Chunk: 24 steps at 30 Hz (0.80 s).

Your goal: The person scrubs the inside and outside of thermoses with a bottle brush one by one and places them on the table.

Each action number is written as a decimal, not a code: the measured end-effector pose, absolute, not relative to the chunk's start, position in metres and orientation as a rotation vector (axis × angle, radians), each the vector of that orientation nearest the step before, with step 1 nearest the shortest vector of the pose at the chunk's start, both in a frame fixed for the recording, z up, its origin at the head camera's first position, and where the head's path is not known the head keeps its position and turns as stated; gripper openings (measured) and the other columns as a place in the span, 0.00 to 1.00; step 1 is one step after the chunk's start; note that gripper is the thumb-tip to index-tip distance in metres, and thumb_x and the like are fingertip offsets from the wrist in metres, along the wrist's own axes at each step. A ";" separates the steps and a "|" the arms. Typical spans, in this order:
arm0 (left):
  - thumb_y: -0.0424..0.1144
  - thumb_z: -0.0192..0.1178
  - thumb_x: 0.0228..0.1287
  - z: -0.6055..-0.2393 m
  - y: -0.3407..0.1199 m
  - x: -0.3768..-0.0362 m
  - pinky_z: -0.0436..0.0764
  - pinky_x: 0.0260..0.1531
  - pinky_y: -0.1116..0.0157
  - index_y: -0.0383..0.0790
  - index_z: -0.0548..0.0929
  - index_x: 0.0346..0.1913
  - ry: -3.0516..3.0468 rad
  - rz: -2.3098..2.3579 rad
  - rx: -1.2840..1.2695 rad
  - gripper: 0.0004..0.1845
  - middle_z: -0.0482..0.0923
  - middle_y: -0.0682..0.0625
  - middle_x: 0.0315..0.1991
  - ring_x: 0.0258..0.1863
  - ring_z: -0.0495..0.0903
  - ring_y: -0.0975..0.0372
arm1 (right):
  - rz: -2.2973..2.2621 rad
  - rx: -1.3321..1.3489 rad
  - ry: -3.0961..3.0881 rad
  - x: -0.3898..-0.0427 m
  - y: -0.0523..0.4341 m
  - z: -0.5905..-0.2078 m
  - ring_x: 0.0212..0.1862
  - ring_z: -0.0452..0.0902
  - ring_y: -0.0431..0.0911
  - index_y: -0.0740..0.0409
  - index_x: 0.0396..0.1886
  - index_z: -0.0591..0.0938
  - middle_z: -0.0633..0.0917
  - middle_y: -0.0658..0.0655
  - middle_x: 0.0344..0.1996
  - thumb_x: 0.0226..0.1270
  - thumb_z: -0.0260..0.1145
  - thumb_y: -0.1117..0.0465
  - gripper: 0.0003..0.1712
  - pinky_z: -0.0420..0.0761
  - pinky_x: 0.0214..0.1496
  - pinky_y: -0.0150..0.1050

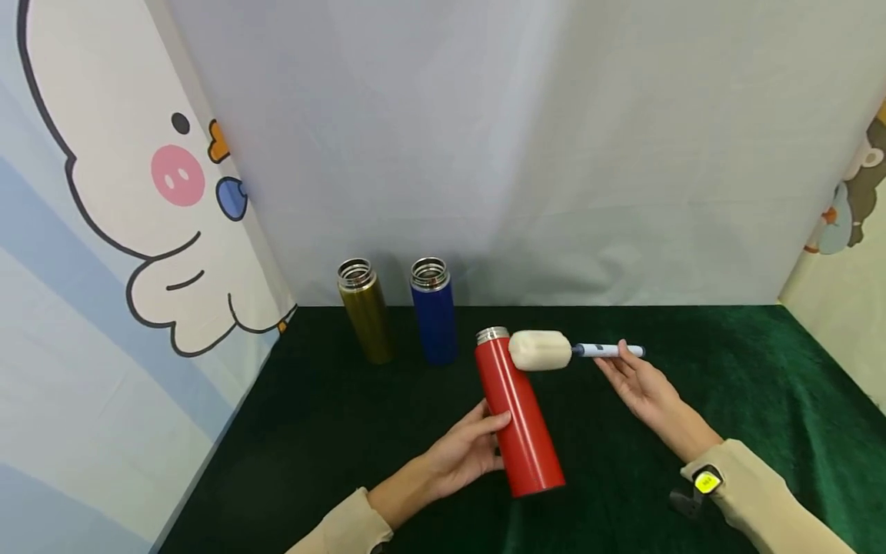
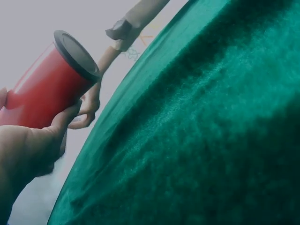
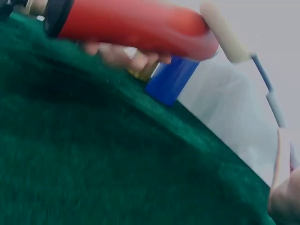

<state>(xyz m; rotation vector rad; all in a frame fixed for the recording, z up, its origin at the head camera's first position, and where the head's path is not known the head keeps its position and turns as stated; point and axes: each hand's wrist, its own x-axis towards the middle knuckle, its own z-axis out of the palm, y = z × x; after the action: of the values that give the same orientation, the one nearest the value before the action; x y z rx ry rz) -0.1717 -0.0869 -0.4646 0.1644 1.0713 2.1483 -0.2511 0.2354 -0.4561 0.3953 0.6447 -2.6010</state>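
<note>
My left hand grips a red metal bottle round its lower half. The bottle is lidless and leans, its steel neck up and to the left; in the left wrist view its dark-rimmed base faces the camera. Between thumb and fingers, my right hand pinches the pale handle of a bottle brush. The brush's cream sponge head lies level beside the bottle's upper side, outside the mouth, seemingly against it. In the right wrist view, the sponge head overlaps the bottle's neck end.
Behind stand two more lidless bottles, a gold one and a blue one, both upright. Dark green cloth covers the table. A pale curtain closes off the back, and a cartoon-printed panel borders the left side.
</note>
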 end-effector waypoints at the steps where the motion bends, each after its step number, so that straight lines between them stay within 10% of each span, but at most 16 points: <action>1: 0.42 0.52 0.79 -0.465 -0.087 -0.171 0.76 0.64 0.50 0.52 0.52 0.80 1.074 2.147 0.161 0.33 0.69 0.47 0.70 0.65 0.74 0.55 | -2.628 0.415 0.617 -0.252 0.233 -0.455 0.47 0.87 0.47 0.43 0.67 0.61 0.85 0.56 0.43 0.77 0.58 0.61 0.24 0.75 0.70 0.33; 10: 0.45 0.49 0.81 -0.466 -0.092 -0.178 0.73 0.68 0.44 0.50 0.56 0.80 1.187 2.139 0.181 0.30 0.70 0.46 0.71 0.66 0.75 0.56 | -2.574 0.560 0.600 -0.239 0.233 -0.454 0.46 0.87 0.49 0.37 0.69 0.60 0.84 0.58 0.41 0.77 0.59 0.60 0.28 0.74 0.71 0.32; 24: 0.45 0.52 0.79 -0.466 -0.093 -0.193 0.80 0.59 0.53 0.51 0.52 0.79 1.253 2.163 0.180 0.32 0.70 0.45 0.71 0.61 0.79 0.59 | -2.373 0.280 1.132 -0.214 0.254 -0.460 0.50 0.83 0.40 0.48 0.55 0.70 0.82 0.49 0.48 0.82 0.52 0.55 0.08 0.84 0.58 0.36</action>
<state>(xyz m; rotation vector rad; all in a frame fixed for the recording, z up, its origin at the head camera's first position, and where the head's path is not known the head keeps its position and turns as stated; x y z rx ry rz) -0.1932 -0.0926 -0.4665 0.1803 1.2527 2.1625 -0.2144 0.2540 -0.4602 0.2796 1.1315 -2.3732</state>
